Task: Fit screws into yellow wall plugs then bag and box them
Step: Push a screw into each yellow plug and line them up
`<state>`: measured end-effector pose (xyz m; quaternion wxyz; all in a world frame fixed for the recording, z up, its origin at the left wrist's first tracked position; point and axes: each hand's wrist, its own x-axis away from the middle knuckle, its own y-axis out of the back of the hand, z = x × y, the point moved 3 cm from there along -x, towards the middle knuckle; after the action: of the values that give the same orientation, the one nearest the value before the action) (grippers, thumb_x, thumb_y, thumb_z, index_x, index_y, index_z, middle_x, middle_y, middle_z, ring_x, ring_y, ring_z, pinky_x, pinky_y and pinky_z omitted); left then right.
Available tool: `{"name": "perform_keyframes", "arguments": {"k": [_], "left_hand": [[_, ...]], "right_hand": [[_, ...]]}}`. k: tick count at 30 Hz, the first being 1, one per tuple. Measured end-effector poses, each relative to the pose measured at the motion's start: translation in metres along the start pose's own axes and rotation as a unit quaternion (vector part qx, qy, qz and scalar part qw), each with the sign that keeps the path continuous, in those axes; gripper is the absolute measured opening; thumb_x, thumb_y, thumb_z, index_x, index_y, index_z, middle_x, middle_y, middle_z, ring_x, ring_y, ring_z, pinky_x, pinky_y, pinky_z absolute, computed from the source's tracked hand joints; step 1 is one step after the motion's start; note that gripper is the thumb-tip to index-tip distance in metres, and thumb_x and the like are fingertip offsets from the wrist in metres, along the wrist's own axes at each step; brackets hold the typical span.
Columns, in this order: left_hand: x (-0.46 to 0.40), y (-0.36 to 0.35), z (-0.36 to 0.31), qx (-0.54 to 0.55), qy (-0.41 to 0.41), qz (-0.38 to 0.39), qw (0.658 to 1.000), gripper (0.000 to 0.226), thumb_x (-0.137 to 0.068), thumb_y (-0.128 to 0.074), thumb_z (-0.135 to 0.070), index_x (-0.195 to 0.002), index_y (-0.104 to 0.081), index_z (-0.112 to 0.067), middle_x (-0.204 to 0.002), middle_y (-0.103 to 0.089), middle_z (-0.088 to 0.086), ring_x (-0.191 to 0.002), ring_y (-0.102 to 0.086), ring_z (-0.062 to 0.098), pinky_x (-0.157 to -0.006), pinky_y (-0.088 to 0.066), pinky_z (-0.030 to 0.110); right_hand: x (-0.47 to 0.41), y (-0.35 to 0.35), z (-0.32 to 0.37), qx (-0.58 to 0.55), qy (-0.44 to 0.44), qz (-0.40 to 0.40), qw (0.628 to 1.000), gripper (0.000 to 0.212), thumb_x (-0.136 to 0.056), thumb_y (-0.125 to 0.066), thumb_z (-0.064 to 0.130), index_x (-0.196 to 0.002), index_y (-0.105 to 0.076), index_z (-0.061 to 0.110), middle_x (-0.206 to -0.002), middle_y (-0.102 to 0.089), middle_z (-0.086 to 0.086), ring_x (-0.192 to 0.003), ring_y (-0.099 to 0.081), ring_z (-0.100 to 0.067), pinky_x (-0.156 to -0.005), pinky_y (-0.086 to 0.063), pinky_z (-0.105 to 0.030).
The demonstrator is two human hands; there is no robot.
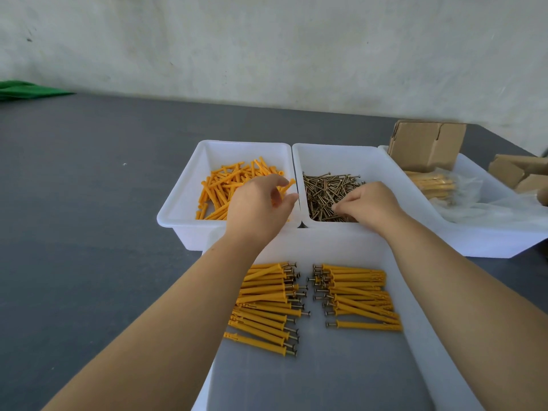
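Observation:
Loose yellow wall plugs (225,185) fill a white bin (184,200) at centre left. My left hand (258,203) hovers over them, fingers spread, holding nothing. Beside it a second white bin (332,152) holds a heap of brass screws (323,188). My right hand (367,206) reaches into that heap with its fingertips pinched among the screws. Closest to me, a white tray (415,321) carries two rows of plugs fitted with screws, a left row (267,304) and a right row (358,295).
A third white bin (498,241) at the right holds clear bags (486,209), a bagged bundle of plugs (433,185) and a folded cardboard box (424,146). More cardboard boxes (516,170) lie at far right. Green cloth (26,89) sits at far left on the dark grey table (89,203).

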<state>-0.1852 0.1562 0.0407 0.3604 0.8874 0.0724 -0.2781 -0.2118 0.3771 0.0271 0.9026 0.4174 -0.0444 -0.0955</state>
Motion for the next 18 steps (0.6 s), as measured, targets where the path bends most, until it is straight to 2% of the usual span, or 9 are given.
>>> {"name": "perform_keyframes", "arguments": {"k": [2, 4, 6, 8, 10, 12, 14, 16, 18], "left_hand": [[0.0, 0.001, 0.002, -0.007, 0.011, -0.002, 1.0, 0.03, -0.089, -0.07, -0.027, -0.117, -0.067, -0.018, -0.07, -0.052, -0.011, -0.062, -0.047, 0.004, -0.055, -0.034, 0.014], [0.0, 0.001, 0.003, -0.019, 0.008, -0.007, 1.0, 0.029, -0.088, -0.071, -0.027, -0.116, -0.069, -0.018, -0.075, -0.052, -0.008, -0.064, -0.043, 0.005, -0.056, -0.03, 0.015], [0.0, 0.001, 0.001, -0.026, 0.001, -0.007, 1.0, 0.025, -0.09, -0.069, -0.03, -0.111, -0.072, -0.016, -0.085, -0.055, -0.001, -0.07, -0.047, 0.012, -0.059, -0.033, 0.02], [0.0, 0.0, -0.002, -0.029, -0.012, -0.001, 1.0, 0.023, -0.093, -0.065, -0.033, -0.106, -0.074, -0.016, -0.088, -0.054, 0.003, -0.074, -0.051, 0.019, -0.061, -0.037, 0.026], [0.0, 0.0, -0.007, -0.038, -0.03, 0.01, 0.999, 0.025, -0.097, -0.058, -0.035, -0.11, -0.073, -0.019, -0.088, -0.052, 0.004, -0.076, -0.05, 0.02, -0.059, -0.037, 0.029], [0.001, 0.0, -0.012, -0.038, -0.049, 0.028, 0.998, 0.029, -0.101, -0.049, -0.033, -0.122, -0.066, -0.024, -0.087, -0.052, 0.001, -0.075, -0.05, 0.018, -0.058, -0.039, 0.03], [0.003, -0.002, -0.015, -0.013, -0.062, 0.057, 0.996, 0.028, -0.103, -0.044, -0.028, -0.128, -0.058, -0.023, -0.075, -0.051, -0.004, -0.065, -0.049, 0.015, -0.056, -0.041, 0.033], [0.006, -0.004, -0.017, 0.001, -0.073, 0.087, 0.994, 0.023, -0.104, -0.042, -0.024, -0.12, -0.057, -0.019, -0.062, -0.05, -0.004, -0.056, -0.046, 0.015, -0.052, -0.039, 0.037], [0.007, -0.006, -0.017, 0.001, -0.082, 0.105, 0.991, 0.02, -0.104, -0.042, -0.023, -0.114, -0.059, -0.016, -0.064, -0.056, 0.002, -0.057, -0.048, 0.018, -0.053, -0.04, 0.039]], "right_hand": [[0.005, 0.003, -0.001, -0.047, 0.022, -0.044, 0.998, 0.009, -0.076, -0.084, 0.026, -0.077, -0.075, 0.024, -0.081, -0.07, 0.007, -0.083, -0.063, -0.012, -0.071, -0.048, -0.028], [0.008, 0.005, -0.002, -0.083, 0.04, -0.061, 0.994, 0.014, -0.076, -0.084, 0.022, -0.082, -0.072, 0.023, -0.079, -0.07, 0.007, -0.081, -0.066, -0.012, -0.065, -0.048, -0.026], [0.012, 0.008, -0.001, -0.121, 0.057, -0.063, 0.989, 0.025, -0.08, -0.082, 0.019, -0.101, -0.069, 0.021, -0.08, -0.072, 0.007, -0.084, -0.068, -0.012, -0.071, -0.05, -0.027], [0.015, 0.01, 0.001, -0.166, 0.078, -0.058, 0.981, 0.052, -0.084, -0.078, 0.019, -0.131, -0.056, 0.024, -0.079, -0.075, 0.005, -0.092, -0.068, -0.01, -0.086, -0.049, -0.03], [0.021, 0.01, 0.007, -0.201, 0.11, -0.051, 0.972, 0.066, -0.088, -0.075, 0.017, -0.145, -0.043, 0.026, -0.08, -0.076, 0.007, -0.091, -0.07, -0.007, -0.082, -0.049, -0.027], [0.028, 0.009, 0.016, -0.237, 0.139, -0.043, 0.961, 0.06, -0.089, -0.073, 0.014, -0.141, -0.046, 0.028, -0.082, -0.076, 0.007, -0.085, -0.072, -0.006, -0.068, -0.05, -0.023], [0.035, 0.009, 0.025, -0.282, 0.16, -0.049, 0.945, 0.05, -0.09, -0.071, 0.011, -0.133, -0.051, 0.027, -0.084, -0.077, 0.003, -0.081, -0.074, -0.009, -0.062, -0.053, -0.021], [0.041, 0.011, 0.032, -0.336, 0.169, -0.068, 0.924, 0.043, -0.091, -0.068, 0.008, -0.127, -0.051, 0.025, -0.086, -0.077, -0.002, -0.08, -0.075, -0.013, -0.063, -0.055, -0.02], [0.047, 0.01, 0.038, -0.384, 0.169, -0.08, 0.904, 0.039, -0.091, -0.067, 0.006, -0.123, -0.051, 0.021, -0.086, -0.076, -0.005, -0.081, -0.076, -0.016, -0.065, -0.057, -0.022]]}}
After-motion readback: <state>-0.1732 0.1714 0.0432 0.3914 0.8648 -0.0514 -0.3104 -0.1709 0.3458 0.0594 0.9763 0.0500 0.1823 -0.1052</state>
